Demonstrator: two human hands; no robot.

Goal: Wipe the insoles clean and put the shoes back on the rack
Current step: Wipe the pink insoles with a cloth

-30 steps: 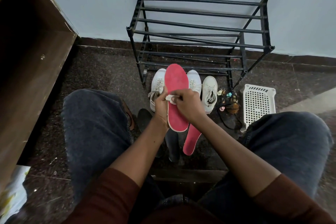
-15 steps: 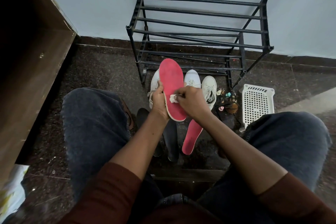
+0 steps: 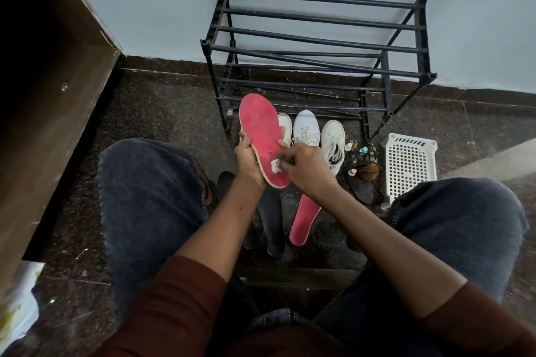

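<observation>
Now the right hand (image 3: 301,166), pinching a white wipe (image 3: 275,166), has slid from the held insole's (image 3: 261,136) middle toward its heel at 6 o'clock. The left hand (image 3: 249,159) stays clasped round its edge, so this wipe seems nearly done; other insoles (image 3: 304,219) and shoes (image 3: 306,127) wait on the floor.

I see the red insole (image 3: 262,136) at centre as matt and scuffed, with a pale foam-like edge. The rack (image 3: 319,40) above it looks like dark tubing with a dull sheen; metal or plastic, I cannot tell. The floor (image 3: 162,113) is polished speckled stone, faintly glossy. The white shoes (image 3: 306,129) seem smooth, leather-like. At right, the white basket (image 3: 410,165) is perforated plastic. At left, the brown panel (image 3: 49,90) looks like matt wood.
</observation>
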